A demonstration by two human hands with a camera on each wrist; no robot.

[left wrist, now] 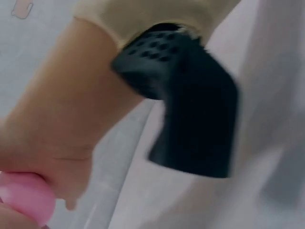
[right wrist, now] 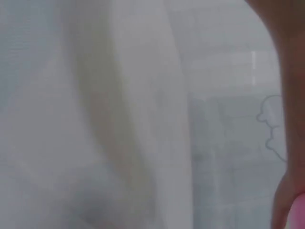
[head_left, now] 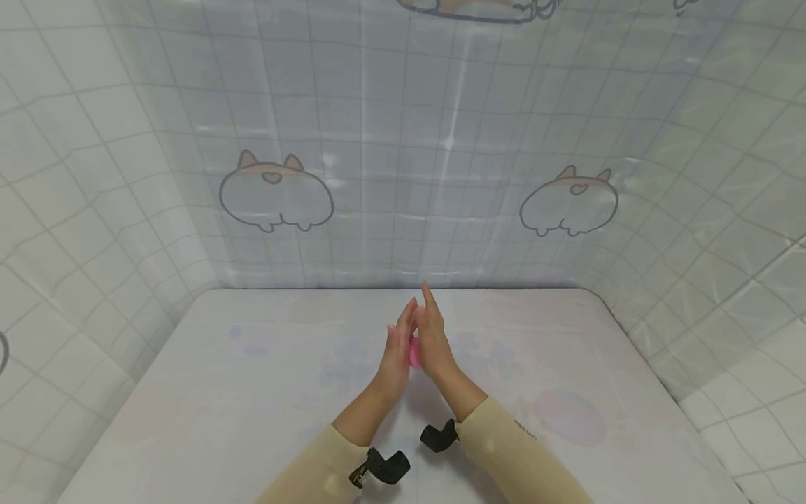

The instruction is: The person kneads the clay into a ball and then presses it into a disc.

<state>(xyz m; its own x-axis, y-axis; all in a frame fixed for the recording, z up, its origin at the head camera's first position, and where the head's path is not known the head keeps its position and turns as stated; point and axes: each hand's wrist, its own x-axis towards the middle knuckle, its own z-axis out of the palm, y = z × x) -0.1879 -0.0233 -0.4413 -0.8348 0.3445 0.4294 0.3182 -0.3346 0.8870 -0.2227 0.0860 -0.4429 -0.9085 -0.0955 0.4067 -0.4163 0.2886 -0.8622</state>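
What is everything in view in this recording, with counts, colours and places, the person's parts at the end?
rounded object: one, pink, between the two palms
table: one, whitish, below the hands
faint patches: several, pale blue and pink, on the tabletop
grid-patterned sheeting: count unclear, white to grey, behind the table and at both sides
animal drawings: two whole, outlined in grey with orange-tan ears, on the back sheeting; others cut off at picture edges
wrist devices: two, black, one at each cuff
sleeves: two, beige, on the forearms
left hand: one, bare, against the object's left side
right hand: one, bare, against its right side
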